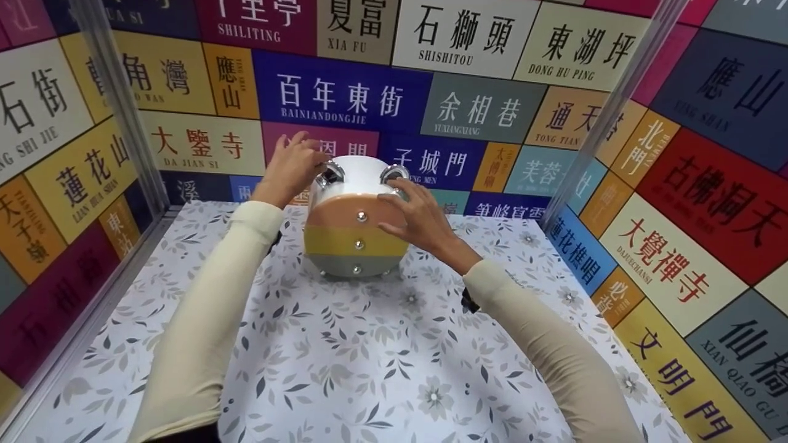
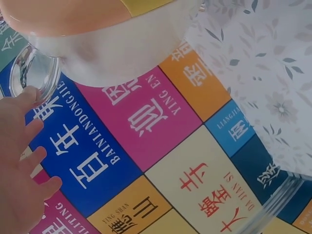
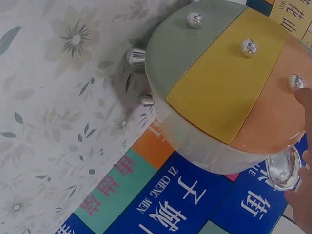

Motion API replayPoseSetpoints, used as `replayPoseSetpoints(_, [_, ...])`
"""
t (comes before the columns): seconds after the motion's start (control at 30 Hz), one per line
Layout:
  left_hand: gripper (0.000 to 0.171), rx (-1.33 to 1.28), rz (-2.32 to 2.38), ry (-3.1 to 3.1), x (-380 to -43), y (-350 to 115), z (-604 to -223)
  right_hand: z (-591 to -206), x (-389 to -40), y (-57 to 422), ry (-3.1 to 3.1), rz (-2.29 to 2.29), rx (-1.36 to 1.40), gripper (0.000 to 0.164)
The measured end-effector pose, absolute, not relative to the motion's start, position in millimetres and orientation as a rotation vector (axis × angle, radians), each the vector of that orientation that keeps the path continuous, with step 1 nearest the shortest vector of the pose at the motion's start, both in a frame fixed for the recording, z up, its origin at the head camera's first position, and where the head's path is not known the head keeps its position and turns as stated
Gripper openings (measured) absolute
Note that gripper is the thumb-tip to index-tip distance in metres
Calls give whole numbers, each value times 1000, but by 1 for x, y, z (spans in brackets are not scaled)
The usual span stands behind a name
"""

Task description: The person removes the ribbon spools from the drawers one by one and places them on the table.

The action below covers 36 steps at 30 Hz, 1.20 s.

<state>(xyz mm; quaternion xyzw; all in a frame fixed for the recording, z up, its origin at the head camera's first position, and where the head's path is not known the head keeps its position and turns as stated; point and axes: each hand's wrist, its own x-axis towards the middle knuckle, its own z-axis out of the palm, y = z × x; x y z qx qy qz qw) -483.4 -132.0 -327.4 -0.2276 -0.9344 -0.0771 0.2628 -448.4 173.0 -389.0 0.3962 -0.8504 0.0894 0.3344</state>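
Head view: one box (image 1: 345, 234) stood upright toward the far side of the floral bench (image 1: 345, 344), its front banded orange, yellow and grey-green from the top down, with one silver knob (image 1: 359, 244) per band. On top stood two silver rings, the left ring (image 1: 340, 172) and the right ring (image 1: 395, 167). The left hand (image 1: 290, 167) was at the left ring, its fingers bent and apart; the right hand (image 1: 425, 218) was at the right ring, thumb before the orange band, clear of the other fingers. Pale sleeves (image 1: 203, 307) covered both arms; lettered walls (image 1: 345, 92) surrounded the bench. Left wrist view: one digit's tip met the left ring's rim; the remaining fingers were spread, off the box. Right wrist view: the thumb overlapped the orange band's knob, contact uncertain; other fingers, partly cut off, were near the right ring. Silver feet (image 3: 137, 56) projected underneath.
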Motion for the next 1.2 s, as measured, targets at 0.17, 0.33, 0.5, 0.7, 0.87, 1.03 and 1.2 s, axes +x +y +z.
replayPoseSetpoints(0.17, [21, -627, -170, -2507, -484, -133, -327, -391, -452, 164, -2184, 262, 1023, 56])
replayPoseSetpoints(0.33, [20, -628, -164, -2495, -484, -137, -330, -397, -453, 157, -2120, 187, 998, 50])
replayPoseSetpoints(0.5, [20, -620, -162, -2471, -484, -140, -332, -403, -453, 149, -2044, 173, 991, 48])
replayPoseSetpoints(0.7, [21, -615, -195, -2492, -485, -137, -333, -407, -456, 143, -2024, 238, 980, 38])
replayPoseSetpoints(0.87, [21, -616, -182, -2488, -487, -136, -330, -409, -460, 140, -2015, 269, 993, 29])
replayPoseSetpoints(1.03, [20, -620, -183, -2494, -487, -137, -330, -413, -463, 136, -1988, 266, 998, 21])
replayPoseSetpoints(1.2, [20, -622, -200, -2511, -486, -138, -331, -415, -464, 132, -1953, 261, 1011, 13])
